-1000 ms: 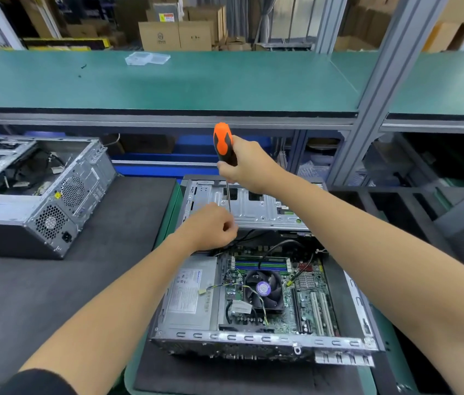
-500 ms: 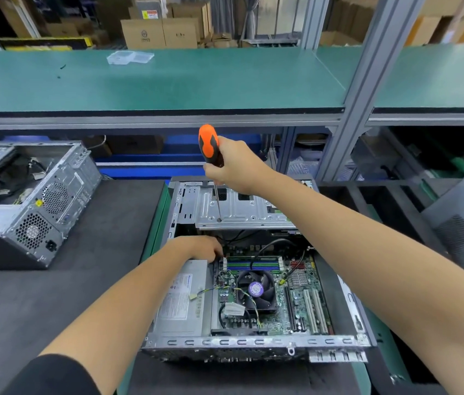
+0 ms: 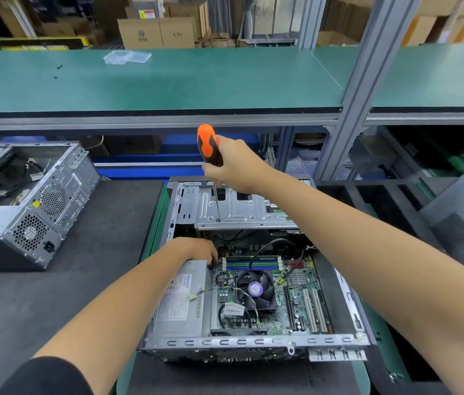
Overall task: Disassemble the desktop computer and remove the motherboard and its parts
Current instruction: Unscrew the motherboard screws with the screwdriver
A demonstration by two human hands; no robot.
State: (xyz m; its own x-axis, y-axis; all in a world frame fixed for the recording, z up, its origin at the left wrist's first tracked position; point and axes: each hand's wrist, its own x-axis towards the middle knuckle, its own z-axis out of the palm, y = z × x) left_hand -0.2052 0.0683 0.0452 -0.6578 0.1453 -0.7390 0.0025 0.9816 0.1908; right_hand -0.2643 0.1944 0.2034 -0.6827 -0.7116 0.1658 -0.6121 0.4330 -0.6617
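An orange-and-black plastic screwdriver handle point(image 3: 207, 143) stands out against the flat green shelf surface point(image 3: 168, 81); the green circuit motherboard point(image 3: 296, 297) carries a black round fan point(image 3: 255, 289) with a purple centre label.

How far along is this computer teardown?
Early on. Done: the case lies open, its side cover off. In hand: the right hand holds a screwdriver, tip on the drive cage; the left hand reaches inside by the power supply. Left: motherboard, fan and memory are all still fitted.
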